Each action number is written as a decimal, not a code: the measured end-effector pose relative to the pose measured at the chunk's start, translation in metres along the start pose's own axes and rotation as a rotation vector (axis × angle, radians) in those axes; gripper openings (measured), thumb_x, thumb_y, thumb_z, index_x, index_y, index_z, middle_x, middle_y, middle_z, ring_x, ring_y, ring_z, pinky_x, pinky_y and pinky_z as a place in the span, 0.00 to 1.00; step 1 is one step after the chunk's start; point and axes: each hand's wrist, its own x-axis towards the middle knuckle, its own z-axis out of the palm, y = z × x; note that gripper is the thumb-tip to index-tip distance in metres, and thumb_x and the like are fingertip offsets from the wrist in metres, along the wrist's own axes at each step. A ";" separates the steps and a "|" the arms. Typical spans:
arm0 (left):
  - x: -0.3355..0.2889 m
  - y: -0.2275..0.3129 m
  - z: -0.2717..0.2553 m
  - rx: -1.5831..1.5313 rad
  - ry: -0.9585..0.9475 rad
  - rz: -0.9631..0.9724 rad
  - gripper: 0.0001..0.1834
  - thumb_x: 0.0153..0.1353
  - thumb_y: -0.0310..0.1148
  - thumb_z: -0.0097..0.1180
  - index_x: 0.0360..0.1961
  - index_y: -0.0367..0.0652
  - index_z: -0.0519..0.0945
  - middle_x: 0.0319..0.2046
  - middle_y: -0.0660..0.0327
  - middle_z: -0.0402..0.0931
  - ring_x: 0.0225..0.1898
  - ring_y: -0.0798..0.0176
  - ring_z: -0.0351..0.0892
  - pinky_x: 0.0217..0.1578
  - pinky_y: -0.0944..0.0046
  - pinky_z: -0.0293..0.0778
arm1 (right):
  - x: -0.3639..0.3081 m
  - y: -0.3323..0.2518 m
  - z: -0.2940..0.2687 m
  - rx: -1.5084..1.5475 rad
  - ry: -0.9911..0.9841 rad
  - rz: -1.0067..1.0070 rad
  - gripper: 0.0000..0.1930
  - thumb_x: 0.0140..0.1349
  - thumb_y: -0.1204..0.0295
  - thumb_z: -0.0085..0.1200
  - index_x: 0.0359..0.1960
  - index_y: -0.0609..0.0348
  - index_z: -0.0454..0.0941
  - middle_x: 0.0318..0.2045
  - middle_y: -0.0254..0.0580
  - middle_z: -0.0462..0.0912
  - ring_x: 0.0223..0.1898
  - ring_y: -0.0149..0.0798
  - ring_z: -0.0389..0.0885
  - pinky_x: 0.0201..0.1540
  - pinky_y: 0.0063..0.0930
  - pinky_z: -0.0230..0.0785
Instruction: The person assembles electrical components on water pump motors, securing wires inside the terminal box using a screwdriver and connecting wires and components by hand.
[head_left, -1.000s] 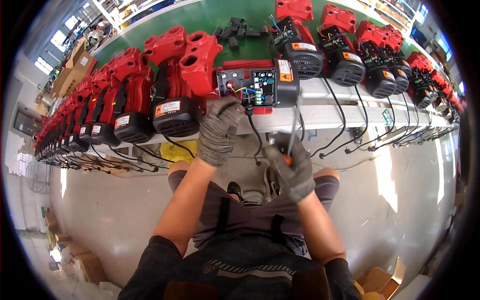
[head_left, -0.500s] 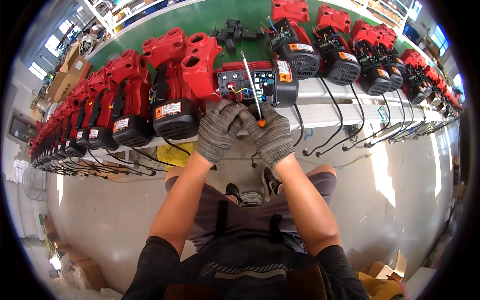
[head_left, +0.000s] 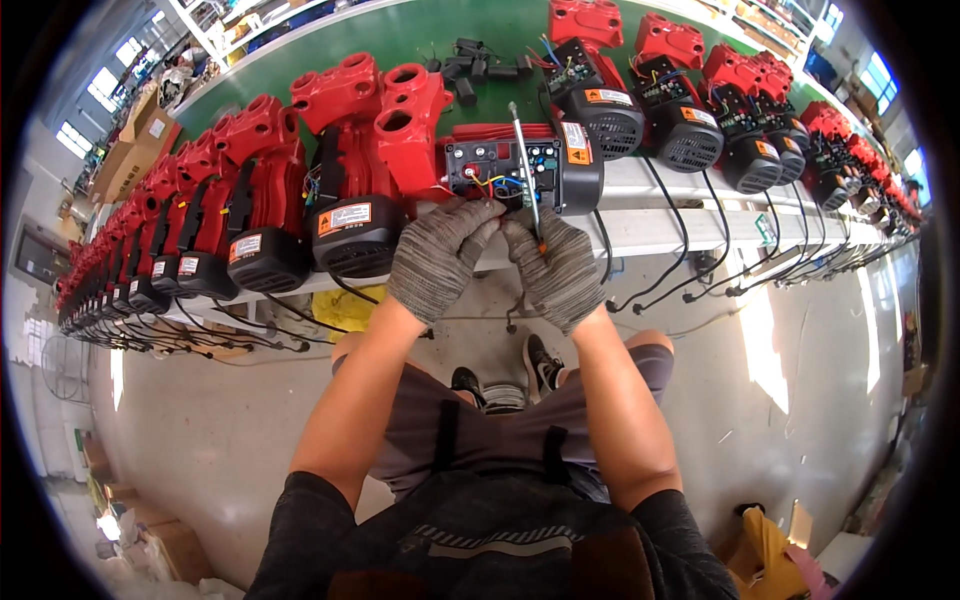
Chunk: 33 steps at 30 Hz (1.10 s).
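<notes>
While the gloved left hand point(head_left: 440, 252) bends inward, and I can't tell whether it pinches anything, the right hand point(head_left: 556, 268) curls mostly closed around a silver-shafted screwdriver point(head_left: 522, 160). Just beyond both hands lies the opened red motor unit point(head_left: 503, 155), circuit board point(head_left: 547, 172) and wires point(head_left: 488, 183) bare. Should a loose hold let that shaft tip, I reckon it could scrape the board or snag 1 of the wires. Well past both hands, black parts point(head_left: 478, 68) lie clustered.
</notes>
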 end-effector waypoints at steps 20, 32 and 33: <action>0.013 0.014 0.002 -0.085 0.000 -0.150 0.08 0.62 0.24 0.62 0.43 0.38 0.84 0.37 0.51 0.81 0.39 0.50 0.82 0.41 0.58 0.78 | -0.064 0.013 -0.058 0.559 -0.096 0.364 0.15 0.71 0.60 0.55 0.47 0.60 0.75 0.28 0.33 0.75 0.25 0.26 0.72 0.26 0.23 0.67; 0.011 0.011 0.009 0.388 -0.018 -0.059 0.12 0.60 0.26 0.61 0.46 0.44 0.84 0.41 0.55 0.82 0.40 0.53 0.84 0.38 0.58 0.82 | -0.124 -0.033 -0.117 0.081 -0.075 0.367 0.29 0.67 0.66 0.60 0.65 0.66 0.66 0.28 0.38 0.77 0.24 0.35 0.76 0.29 0.26 0.69; 0.011 0.011 0.009 0.385 -0.015 -0.053 0.12 0.60 0.27 0.61 0.46 0.45 0.84 0.41 0.56 0.82 0.40 0.53 0.84 0.38 0.57 0.82 | -0.133 -0.025 -0.119 0.074 -0.078 0.366 0.29 0.67 0.66 0.60 0.65 0.66 0.66 0.28 0.38 0.77 0.24 0.35 0.76 0.29 0.26 0.69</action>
